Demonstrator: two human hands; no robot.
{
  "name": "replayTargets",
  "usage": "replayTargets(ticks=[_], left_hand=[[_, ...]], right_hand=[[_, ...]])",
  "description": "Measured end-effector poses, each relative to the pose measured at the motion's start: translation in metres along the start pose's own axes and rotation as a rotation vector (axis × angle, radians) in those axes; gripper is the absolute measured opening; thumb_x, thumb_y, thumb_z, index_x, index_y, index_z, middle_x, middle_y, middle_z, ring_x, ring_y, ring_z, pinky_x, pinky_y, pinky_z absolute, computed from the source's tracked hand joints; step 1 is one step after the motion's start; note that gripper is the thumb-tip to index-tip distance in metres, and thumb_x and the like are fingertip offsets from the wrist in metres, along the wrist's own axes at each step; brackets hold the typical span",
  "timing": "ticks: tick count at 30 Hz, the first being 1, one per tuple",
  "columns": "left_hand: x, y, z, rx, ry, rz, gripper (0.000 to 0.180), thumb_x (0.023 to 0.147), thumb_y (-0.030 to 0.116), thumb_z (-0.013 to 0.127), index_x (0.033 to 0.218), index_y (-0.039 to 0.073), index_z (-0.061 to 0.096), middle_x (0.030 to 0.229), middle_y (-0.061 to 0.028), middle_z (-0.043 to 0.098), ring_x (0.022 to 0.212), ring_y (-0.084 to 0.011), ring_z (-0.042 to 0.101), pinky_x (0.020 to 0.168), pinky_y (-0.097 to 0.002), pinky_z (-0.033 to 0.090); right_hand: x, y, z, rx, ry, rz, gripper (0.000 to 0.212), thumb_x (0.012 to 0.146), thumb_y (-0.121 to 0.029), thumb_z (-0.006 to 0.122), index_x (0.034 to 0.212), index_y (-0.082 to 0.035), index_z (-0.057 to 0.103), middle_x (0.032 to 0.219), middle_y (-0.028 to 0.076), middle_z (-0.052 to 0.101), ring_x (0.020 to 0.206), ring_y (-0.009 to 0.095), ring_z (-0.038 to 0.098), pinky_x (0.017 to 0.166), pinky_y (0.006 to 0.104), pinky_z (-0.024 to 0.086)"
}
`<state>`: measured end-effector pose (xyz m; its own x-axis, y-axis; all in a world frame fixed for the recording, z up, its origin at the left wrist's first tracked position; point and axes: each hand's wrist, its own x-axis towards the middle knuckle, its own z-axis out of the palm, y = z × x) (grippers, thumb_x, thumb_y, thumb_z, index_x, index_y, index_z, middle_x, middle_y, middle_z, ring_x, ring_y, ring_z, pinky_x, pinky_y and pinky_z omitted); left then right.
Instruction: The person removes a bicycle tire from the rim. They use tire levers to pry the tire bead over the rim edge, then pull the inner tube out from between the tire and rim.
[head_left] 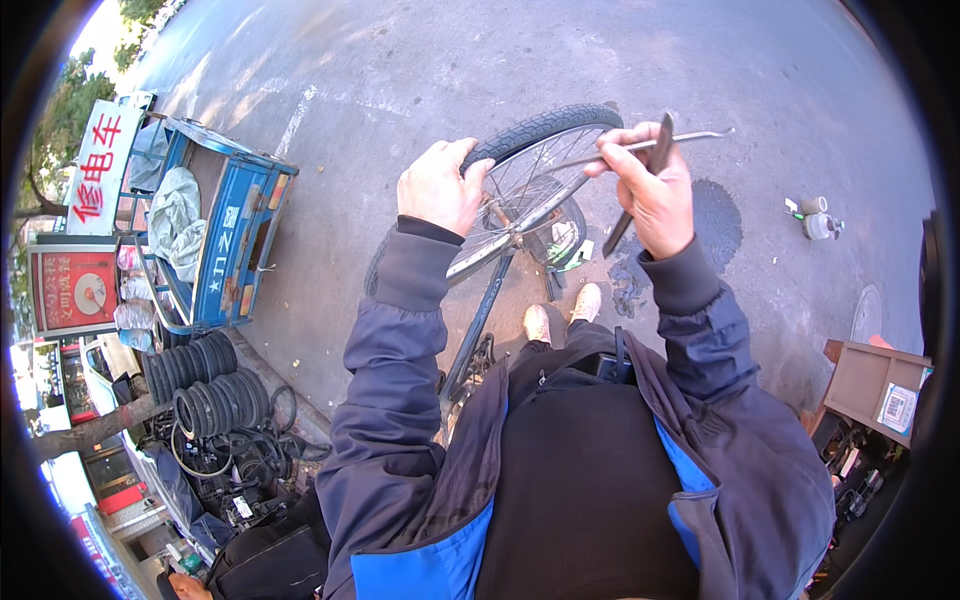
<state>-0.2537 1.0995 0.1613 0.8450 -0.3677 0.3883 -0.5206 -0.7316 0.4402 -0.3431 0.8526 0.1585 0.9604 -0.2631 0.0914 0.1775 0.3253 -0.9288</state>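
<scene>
A bicycle wheel with a black knobbly tyre stands in front of me, its spokes meeting at the hub. My left hand is closed on the tyre at its near left part, thumb on the inner side. Two metal tyre levers are gripped in my right hand, close to the wheel's right edge. One is a thin silver lever with a hooked end, pointing right. The other is a dark flat lever that crosses it, slanting down through the hand. The palm side of my left hand is hidden.
A blue cargo tricycle stands at left. Below it are stacked black tyres and a heap of parts. Small containers sit on the ground at right, with a brown box nearer me. Someone in black is at lower left.
</scene>
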Motion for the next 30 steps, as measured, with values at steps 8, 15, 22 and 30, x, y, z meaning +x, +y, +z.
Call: replayTargets(ticks=[8,15,22,30], left_hand=[[0.000,0.003,-0.001,-0.013,-0.018,-0.046,0.025,0.086,0.024,0.077,0.106,0.008,0.075,0.089,-0.0127,0.070,0.081,-0.0337,0.069,0.072,-0.0416,0.054],[-0.004,0.005,0.000,-0.023,-0.010,-0.039,0.031,0.085,0.023,0.078,0.112,0.008,0.072,0.094,-0.0122,0.070,0.083,-0.0335,0.070,0.073,-0.0413,0.055],[-0.019,0.020,0.004,0.220,-0.080,-0.014,0.054,0.083,0.008,0.072,0.135,0.010,0.060,0.110,-0.0132,0.067,0.096,-0.0339,0.069,0.081,-0.0439,0.055],[-0.036,0.021,0.014,0.255,0.078,0.043,0.058,0.078,0.002,0.067,0.135,0.010,0.061,0.117,-0.0135,0.068,0.103,-0.0333,0.067,0.090,-0.0435,0.052]], right_hand=[[0.025,0.028,0.027,0.123,-0.101,-0.136,0.020,0.097,0.001,0.066,0.102,-0.006,0.048,0.101,0.011,0.066,0.086,0.021,0.071,0.084,0.0345,0.058],[0.005,0.033,0.016,-0.072,0.101,-0.005,0.015,0.099,-0.013,0.067,0.103,-0.004,0.055,0.093,0.008,0.066,0.074,0.013,0.066,0.061,0.0236,0.048],[-0.031,0.086,0.005,0.578,0.263,0.444,0.025,0.102,-0.022,0.058,0.119,-0.004,0.059,0.094,0.009,0.067,0.063,0.014,0.060,0.041,0.0218,0.033],[0.010,0.145,0.004,0.845,0.313,0.607,0.021,0.100,-0.025,0.058,0.095,-0.005,0.057,0.083,0.010,0.065,0.061,0.017,0.056,0.039,0.0280,0.038]])
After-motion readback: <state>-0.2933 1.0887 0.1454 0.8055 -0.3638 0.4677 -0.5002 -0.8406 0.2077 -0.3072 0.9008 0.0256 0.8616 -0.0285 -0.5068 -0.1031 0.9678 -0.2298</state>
